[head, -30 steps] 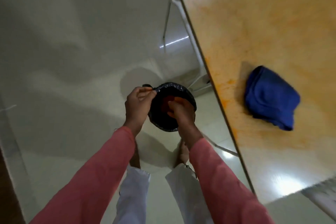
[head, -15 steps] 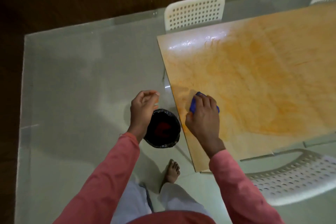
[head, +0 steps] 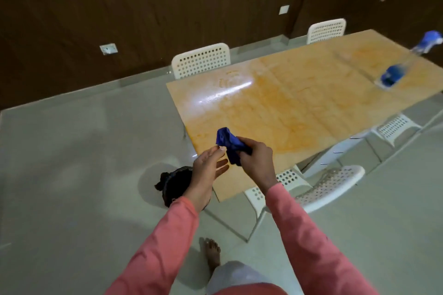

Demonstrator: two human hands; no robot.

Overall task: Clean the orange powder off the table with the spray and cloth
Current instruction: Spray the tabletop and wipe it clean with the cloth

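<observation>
Head view: the blue cloth is bunched into a crumpled wad, held up just over the near-left corner of the table, approx at its edge; its long axis runs from upper left down to lower right, one loose end poking up-left, another tail hanging down below the fist. Right hand has its fingers curled tight round the cloth's middle. Left hand sits just beside it, palm turned up, fingers mostly straight and lightly spread, w/ thumb and forefinger tips nipping at the cloth's left edge, tho blur makes that contact hard to be sure of. Tabletop is a flat glossy rectangle, smeared all over w/ orange powder in thin streaks, a bright glare patch near the far-left side. Spray bottle stands far off at the table's right end, well apart from the hands, clear body w/ blue liquid low inside and a blue-white trigger head; badly blurred. On the floor by the table's left edge, partly behind the left wrist, a small bin lined w/ a black bag; contents can't be made out. White perforated plastic chairs ring the table; pale smooth floor, dark wood-look wall.
</observation>
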